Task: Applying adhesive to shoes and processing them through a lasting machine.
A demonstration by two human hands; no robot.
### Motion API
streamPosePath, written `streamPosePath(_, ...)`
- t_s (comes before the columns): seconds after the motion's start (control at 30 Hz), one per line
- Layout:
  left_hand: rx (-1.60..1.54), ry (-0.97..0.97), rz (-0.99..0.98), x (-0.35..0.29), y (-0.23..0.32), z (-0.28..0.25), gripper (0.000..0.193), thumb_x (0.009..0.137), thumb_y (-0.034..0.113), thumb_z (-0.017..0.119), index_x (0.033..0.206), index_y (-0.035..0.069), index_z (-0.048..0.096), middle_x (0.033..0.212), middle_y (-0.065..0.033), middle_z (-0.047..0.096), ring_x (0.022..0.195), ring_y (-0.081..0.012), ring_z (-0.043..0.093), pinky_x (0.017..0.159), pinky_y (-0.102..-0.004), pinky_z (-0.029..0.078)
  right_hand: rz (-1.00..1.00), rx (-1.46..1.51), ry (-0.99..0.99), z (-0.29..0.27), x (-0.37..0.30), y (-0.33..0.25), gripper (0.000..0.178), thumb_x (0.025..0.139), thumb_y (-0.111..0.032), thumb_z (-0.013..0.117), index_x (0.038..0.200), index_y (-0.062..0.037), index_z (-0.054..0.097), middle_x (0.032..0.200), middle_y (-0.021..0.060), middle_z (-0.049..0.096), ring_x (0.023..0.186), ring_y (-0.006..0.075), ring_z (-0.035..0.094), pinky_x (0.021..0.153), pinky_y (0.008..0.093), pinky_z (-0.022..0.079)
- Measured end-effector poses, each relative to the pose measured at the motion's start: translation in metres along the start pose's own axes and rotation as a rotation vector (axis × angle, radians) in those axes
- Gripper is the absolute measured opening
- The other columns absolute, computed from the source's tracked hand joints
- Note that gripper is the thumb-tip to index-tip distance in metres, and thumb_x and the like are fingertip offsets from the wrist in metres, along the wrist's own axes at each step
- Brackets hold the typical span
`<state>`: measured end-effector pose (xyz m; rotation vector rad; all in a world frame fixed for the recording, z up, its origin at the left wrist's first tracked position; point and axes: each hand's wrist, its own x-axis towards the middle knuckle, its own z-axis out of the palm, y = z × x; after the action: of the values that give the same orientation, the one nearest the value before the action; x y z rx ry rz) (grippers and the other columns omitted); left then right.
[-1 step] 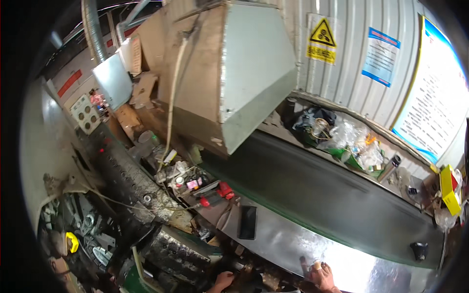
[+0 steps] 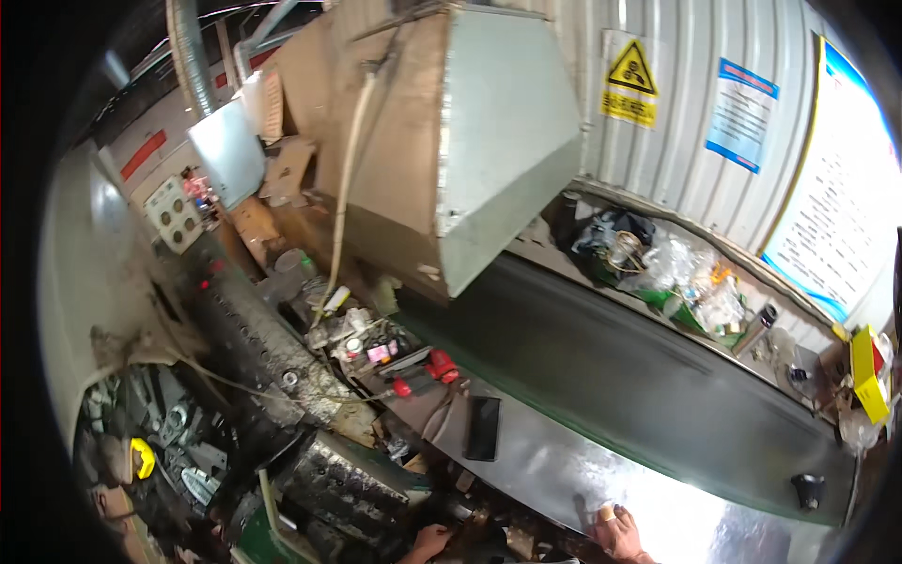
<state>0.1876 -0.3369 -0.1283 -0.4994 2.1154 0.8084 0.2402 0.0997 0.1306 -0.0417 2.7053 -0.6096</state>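
L hand (image 2: 430,542) is showing at the lower edge of the view, over dark clutter (image 2: 470,515) beside the metal ledge (image 2: 550,456); its fingers are curling inward, but whether they are gripping anything, cannot tell. R hand (image 2: 620,534) is resting at the near side of the ledge, approx. centre-right, fingers partly bent and pointing away from the wearer. A small tan piece (image 2: 607,513) is sitting at one R fingertip; wrap or held item, cannot tell, so grip state is remaining unconfirmed.

Ref. locations: the ledge is running along the near side of the dark conveyor belt (image 2: 620,348). A black phone-like slab (image 2: 483,429) is lying flat on the ledge, L of R hand, well apart from it. Two red items (image 2: 442,366) are lying near the slab, next to a pile of misc. small parts (image 2: 362,343). A black cup-shaped item (image 2: 807,490) is standing on the belt at far R. Beyond the belt, clear plastic bags (image 2: 691,268) are lying heaped along the wall; a yellow box (image 2: 869,376) is standing at the R end.
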Motion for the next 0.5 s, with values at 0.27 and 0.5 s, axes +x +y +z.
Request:
streamPosePath(0.27,-0.512,0.336,0.168,-0.121,-0.088,0.067,0.035,0.098,0.022,0.062,0.126,0.001,0.062,0.126,-0.0186,0.062,0.117,-0.0308,0.060,0.093,-0.0427,0.052,-0.783,0.013,0.291,0.067,0.068,0.027,0.073,0.087,-0.018,0.066,0.148,0.0081,0.035,0.143,0.0326,0.047,0.133,0.0496,0.044,0.116,0.0619,0.028)
streamPosePath(0.5,-0.695,0.547,-0.217,-0.276,-0.213,0.289,0.031,0.094,0.026,0.068,0.116,0.003,0.070,0.120,-0.0156,0.066,0.110,-0.0282,0.063,0.086,-0.0404,0.053,-0.769,0.021,0.271,0.088,0.072,0.034,0.083,0.089,-0.019,0.066,0.155,0.0054,0.022,0.148,0.0323,0.042,0.136,0.0502,0.040,0.119,0.0595,0.024)
